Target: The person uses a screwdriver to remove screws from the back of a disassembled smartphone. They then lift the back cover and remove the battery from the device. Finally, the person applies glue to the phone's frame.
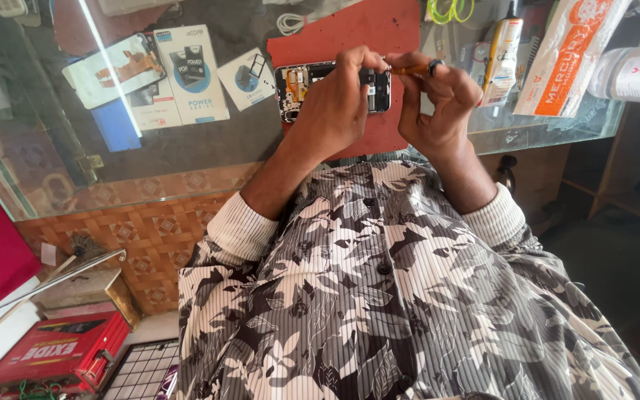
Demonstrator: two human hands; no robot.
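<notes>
The left hand (335, 104) has a closed grip on the opened phone (312, 83), lying lengthwise along the bench's (209, 148) front edge; right hand (438, 92) pinches an orange-handled screwdriver (411, 70).

The left hand (331, 111) covers the middle of the opened phone (298, 85), so its parts there cannot be seen. The tool (407, 70) in the right hand (438, 100) shows only a short orange stretch; its tip is hidden. The top edge cuts off the green loop (450, 10) and the bottle (501, 44).
</notes>
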